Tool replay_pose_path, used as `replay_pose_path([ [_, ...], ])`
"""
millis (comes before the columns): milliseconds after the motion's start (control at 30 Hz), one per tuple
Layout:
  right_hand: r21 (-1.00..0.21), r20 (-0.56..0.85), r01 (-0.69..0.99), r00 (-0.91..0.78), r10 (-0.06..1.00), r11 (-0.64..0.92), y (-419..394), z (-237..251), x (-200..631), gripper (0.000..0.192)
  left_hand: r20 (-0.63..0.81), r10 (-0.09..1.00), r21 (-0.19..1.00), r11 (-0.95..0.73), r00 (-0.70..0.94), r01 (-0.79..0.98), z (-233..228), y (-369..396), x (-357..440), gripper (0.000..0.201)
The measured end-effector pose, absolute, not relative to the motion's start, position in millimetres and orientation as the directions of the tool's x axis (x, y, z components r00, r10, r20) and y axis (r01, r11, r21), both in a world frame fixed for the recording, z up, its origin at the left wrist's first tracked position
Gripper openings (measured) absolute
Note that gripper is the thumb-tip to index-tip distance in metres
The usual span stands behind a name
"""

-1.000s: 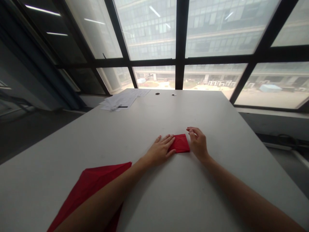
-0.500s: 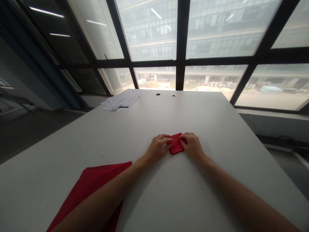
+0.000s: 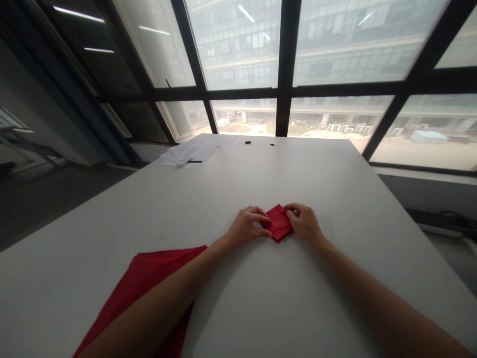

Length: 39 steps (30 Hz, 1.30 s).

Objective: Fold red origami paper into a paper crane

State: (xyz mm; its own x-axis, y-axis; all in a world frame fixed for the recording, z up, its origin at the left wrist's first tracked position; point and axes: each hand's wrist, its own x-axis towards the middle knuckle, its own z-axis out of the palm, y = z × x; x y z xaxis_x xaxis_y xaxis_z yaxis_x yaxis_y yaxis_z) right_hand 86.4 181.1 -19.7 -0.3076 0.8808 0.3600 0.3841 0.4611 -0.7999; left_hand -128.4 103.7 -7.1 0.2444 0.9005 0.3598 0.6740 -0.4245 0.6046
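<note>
A small folded red napkin (image 3: 278,227) lies on the white table (image 3: 320,174) just below the middle of the frame, turned like a diamond: one corner points toward the bottom of the frame, the opposite one toward the windows, so its long axis runs roughly up and down the picture, leaning slightly left at the top. The left hand (image 3: 246,227) pinches its left edge, fingers curled with thumb and forefinger closed on the fabric. The right hand (image 3: 305,222) grips the upper right edge the same way, fingers bent onto the cloth.

In the lower left of the frame a larger red cloth (image 3: 130,293) lies flat, partly under the left forearm, well apart from the napkin. At the table's far left corner sits a loose stack of papers (image 3: 194,150); two small dark holes (image 3: 260,143) mark the far edge.

Beyond the table, tall windows with black frames (image 3: 285,64) show a building outside. Dark floor fills the left side.
</note>
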Motion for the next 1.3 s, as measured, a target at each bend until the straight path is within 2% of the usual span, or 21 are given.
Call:
replay_pose_path([
  [100, -0.838, 0.354, 0.318, -0.300, 0.886, 0.443, 179.8, -17.2, 85.0, 0.024, 0.352, 0.906, 0.587, -0.409, 0.234, 0.699, -3.9, 103.1, -126.8, 0.024],
  [200, -0.892, 0.316, 0.223, -0.312, 0.896, 0.392, 176.3, -14.2, 85.6, 0.038, 0.347, 0.923, 0.606, -0.355, 0.165, 0.712, -0.9, 102.1, -124.7, 0.036],
  [267, -0.901, 0.317, 0.167, -0.376, 0.871, 0.400, 172.6, -11.4, 86.8, 0.041, 0.360, 0.930, 0.639, -0.307, 0.079, 0.705, -0.1, 102.1, -123.7, 0.041],
  [367, -0.811, 0.378, 0.200, -0.538, 0.753, 0.550, 166.3, -5.8, 87.8, 0.024, 0.360, 0.933, 0.678, -0.250, -0.016, 0.691, 0.0, 103.0, -122.9, 0.042],
  [433, -0.727, 0.400, 0.234, -0.620, 0.675, 0.646, 163.8, -2.8, 87.3, 0.014, 0.344, 0.939, 0.690, -0.239, -0.019, 0.683, 1.6, 102.8, -123.1, 0.040],
  [500, -0.700, 0.400, 0.250, -0.640, 0.656, 0.670, 164.2, -2.4, 86.3, 0.014, 0.335, 0.942, 0.707, -0.263, 0.017, 0.656, 5.6, 100.7, -124.2, 0.029],
  [567, -0.722, 0.387, 0.274, -0.601, 0.699, 0.635, 167.2, -4.9, 85.6, 0.026, 0.324, 0.937, 0.713, -0.332, 0.130, 0.618, 11.1, 97.3, -126.5, 0.022],
  [667, -0.772, 0.357, 0.298, -0.528, 0.771, 0.562, 172.5, -10.2, 85.9, 0.036, 0.304, 0.898, 0.669, -0.440, 0.319, 0.599, 16.1, 94.4, -130.7, 0.050],
  [733, -0.800, 0.337, 0.285, -0.513, 0.789, 0.528, 173.4, -11.3, 87.0, 0.036, 0.299, 0.890, 0.649, -0.454, 0.344, 0.611, 13.9, 96.2, -132.6, 0.048],
  [833, -0.872, 0.301, 0.178, -0.541, 0.785, 0.456, 169.8, -7.8, 89.0, 0.038, 0.283, 0.922, 0.708, -0.387, 0.265, 0.591, 4.9, 101.9, -133.2, 0.019],
  [867, -0.891, 0.296, 0.126, -0.568, 0.768, 0.437, 168.1, -6.0, 89.4, 0.034, 0.277, 0.937, 0.745, -0.350, 0.215, 0.568, 2.0, 103.5, -133.0, 0.019],
  [933, -0.906, 0.302, 0.058, -0.606, 0.736, 0.420, 165.6, -3.3, 89.7, 0.029, 0.261, 0.959, 0.807, -0.280, 0.112, 0.520, -1.9, 105.1, -132.4, 0.025],
  [1067, -0.923, 0.256, 0.101, -0.558, 0.789, 0.371, 166.0, -2.7, 88.4, 0.047, 0.255, 0.967, 0.842, -0.236, 0.027, 0.486, -3.3, 104.6, -131.6, 0.053],
  [1200, -0.935, 0.213, 0.160, -0.460, 0.862, 0.316, 168.6, -2.1, 88.2, 0.052, 0.323, 0.946, 0.850, -0.280, -0.021, 0.446, -4.5, 105.6, -131.5, 0.048],
  [1300, -0.933, 0.217, 0.171, -0.432, 0.875, 0.316, 169.3, -1.2, 88.7, 0.052, 0.341, 0.939, 0.848, -0.288, -0.043, 0.445, -5.9, 107.0, -132.0, 0.039],
])
